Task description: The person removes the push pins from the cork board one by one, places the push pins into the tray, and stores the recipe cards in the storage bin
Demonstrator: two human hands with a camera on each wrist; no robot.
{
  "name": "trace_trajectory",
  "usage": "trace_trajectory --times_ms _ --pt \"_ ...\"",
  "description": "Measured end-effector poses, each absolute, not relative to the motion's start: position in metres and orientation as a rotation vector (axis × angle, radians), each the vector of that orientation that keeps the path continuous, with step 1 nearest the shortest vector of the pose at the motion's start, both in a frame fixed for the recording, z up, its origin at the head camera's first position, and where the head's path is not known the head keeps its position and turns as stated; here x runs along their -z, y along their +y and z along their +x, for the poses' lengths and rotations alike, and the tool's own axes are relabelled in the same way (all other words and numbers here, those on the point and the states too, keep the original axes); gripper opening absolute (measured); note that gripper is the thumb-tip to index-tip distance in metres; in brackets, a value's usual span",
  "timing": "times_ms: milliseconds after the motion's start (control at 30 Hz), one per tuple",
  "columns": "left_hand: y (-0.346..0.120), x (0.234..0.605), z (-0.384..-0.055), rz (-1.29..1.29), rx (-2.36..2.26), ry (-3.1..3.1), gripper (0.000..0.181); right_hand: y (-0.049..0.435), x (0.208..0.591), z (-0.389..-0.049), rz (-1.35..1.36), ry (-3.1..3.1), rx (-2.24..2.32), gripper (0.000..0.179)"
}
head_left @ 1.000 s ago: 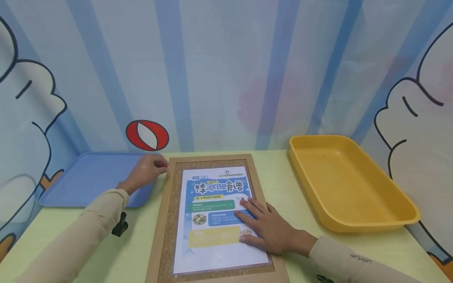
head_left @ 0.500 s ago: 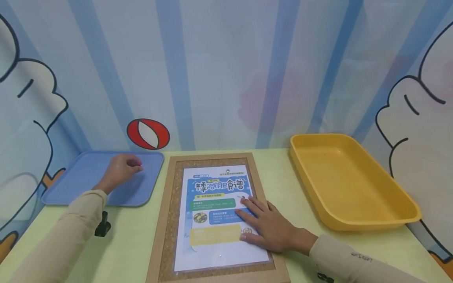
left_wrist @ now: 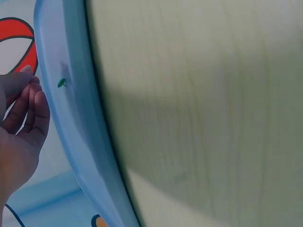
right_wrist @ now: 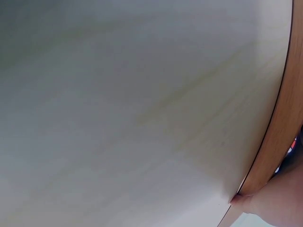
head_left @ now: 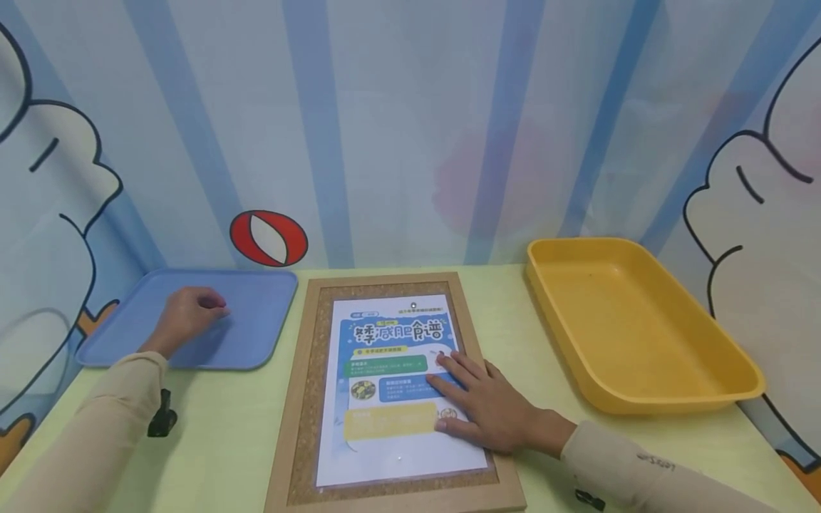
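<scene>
Left hand (head_left: 186, 319) over the left half of the blue tray (head_left: 259, 331), well apart from the board. A second earlier it had been at the top-left corner of the wooden frame (head_left: 295, 399), something small and red at its fingertips; half a second later it was above the tray, and now it had gone further left. Fingers drawn in, thumb meeting the fingertips, gap narrow to none. Whether the red thing remained in that pinch could not be told: neither the head view nor the left wrist view showed it. Contact with the tray also uncertain.

Left wrist view showed a green pushpin (left_wrist: 61, 83) on the tray, near its edge, just beside the hand and apart from it.

Right hand (head_left: 484, 406) unchanged: spread, fingers lying on the right side of the printed sheet (head_left: 391, 388), its heel across the frame's right side, gripping nothing. The sheet lay face up on the cork inside the frame, in the same place as before. Small mark at its top middle (head_left: 413, 306), too small to identify.

Reading of the change: left-side work had likely passed from board to tray, while the right hand seemed to steady the sheet.

Yellow tray (head_left: 631, 328) stood right of the board, untouched.
</scene>
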State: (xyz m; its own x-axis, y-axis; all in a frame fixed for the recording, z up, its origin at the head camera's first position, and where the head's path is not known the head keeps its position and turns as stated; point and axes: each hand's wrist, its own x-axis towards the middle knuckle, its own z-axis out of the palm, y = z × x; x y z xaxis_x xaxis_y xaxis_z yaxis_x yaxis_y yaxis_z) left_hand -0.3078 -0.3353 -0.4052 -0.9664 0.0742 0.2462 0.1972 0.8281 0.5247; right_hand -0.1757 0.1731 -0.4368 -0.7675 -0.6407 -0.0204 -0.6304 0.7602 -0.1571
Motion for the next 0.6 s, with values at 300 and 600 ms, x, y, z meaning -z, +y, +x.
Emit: trace_trajectory --times_ms 300,600 --pt "-0.351 0.409 -0.296 -0.179 0.789 -2.792 0.012 0.173 0.437 -0.177 -1.047 2.885 0.221 0.071" --pt "-0.354 0.416 -0.291 -0.175 0.746 -2.874 0.009 0.173 0.435 -0.176 -1.038 2.875 0.227 0.070"
